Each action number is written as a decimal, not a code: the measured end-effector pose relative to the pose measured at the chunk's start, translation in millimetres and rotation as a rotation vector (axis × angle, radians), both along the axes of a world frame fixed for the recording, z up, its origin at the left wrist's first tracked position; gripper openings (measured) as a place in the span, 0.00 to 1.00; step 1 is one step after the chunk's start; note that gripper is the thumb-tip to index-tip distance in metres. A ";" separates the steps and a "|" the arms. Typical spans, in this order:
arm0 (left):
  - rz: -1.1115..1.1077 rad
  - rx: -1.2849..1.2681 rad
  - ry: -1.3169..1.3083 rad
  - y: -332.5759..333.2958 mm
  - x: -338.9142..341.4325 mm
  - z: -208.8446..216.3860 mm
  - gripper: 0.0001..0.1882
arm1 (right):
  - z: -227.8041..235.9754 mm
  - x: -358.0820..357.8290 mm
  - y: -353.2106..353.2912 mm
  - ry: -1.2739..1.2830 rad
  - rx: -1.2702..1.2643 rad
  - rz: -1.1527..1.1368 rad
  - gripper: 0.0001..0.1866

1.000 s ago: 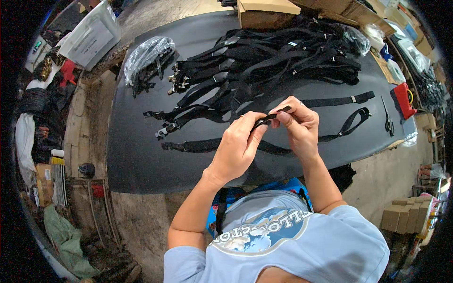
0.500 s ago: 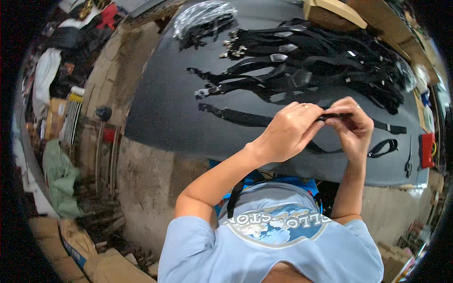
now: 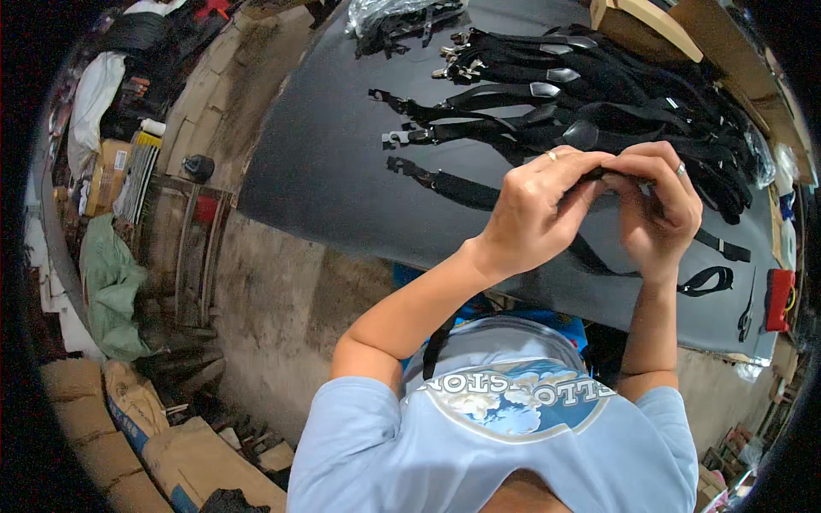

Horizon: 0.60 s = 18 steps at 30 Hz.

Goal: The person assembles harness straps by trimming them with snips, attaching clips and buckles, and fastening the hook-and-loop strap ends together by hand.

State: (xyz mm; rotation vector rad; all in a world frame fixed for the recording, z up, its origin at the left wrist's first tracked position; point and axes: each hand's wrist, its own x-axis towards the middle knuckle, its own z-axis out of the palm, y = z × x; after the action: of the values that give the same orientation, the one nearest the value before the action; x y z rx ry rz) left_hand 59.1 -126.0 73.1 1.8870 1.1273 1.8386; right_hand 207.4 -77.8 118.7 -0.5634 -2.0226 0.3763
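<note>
Both hands meet above the near part of the dark grey table [image 3: 316,197], fingertips nearly touching. My left hand [image 3: 539,209] is closed in a pinch on a black elastic strap [image 3: 596,174], mostly hidden by fingers. My right hand [image 3: 663,201] is also closed on it, fingers curled round and thumb pressed underneath. Another stretch of black strap [image 3: 590,256] hangs below the hands. A suspender strap [image 3: 462,190] with a clip at its left end runs behind my left wrist; whether it joins the held piece I cannot tell.
Behind my hands lie several black suspenders [image 3: 547,111] with metal clips and leather patches. A clear plastic bag [image 3: 389,21] sits at the far left. Scissors [image 3: 747,312], a looped strap [image 3: 708,280] and a red box [image 3: 779,299] are at right. Cardboard boxes [image 3: 209,470] stand lower left.
My hands have shifted slightly up and right in the picture, and the fingers have drawn closer together over the strap. The view has tilted a little, moving the table's contents upward and right.
</note>
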 end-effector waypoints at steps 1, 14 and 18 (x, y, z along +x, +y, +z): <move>0.017 0.030 -0.003 1.3 1.6 0.2 0.14 | 3.6 -0.5 -1.6 -0.037 0.017 -0.031 0.13; 0.201 -0.078 -0.419 32.6 -41.8 22.4 0.03 | -1.9 -8.6 5.9 0.301 -0.189 0.223 0.38; 0.211 -0.103 -0.910 65.2 -148.7 -4.7 0.10 | -19.0 40.8 0.9 0.202 -0.286 -0.037 0.23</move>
State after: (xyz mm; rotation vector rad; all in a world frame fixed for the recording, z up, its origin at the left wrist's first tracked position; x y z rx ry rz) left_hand -89.7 -60.8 68.4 0.6938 1.0420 2.2937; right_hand 248.2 -76.9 99.6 -0.7072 -1.7739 0.6797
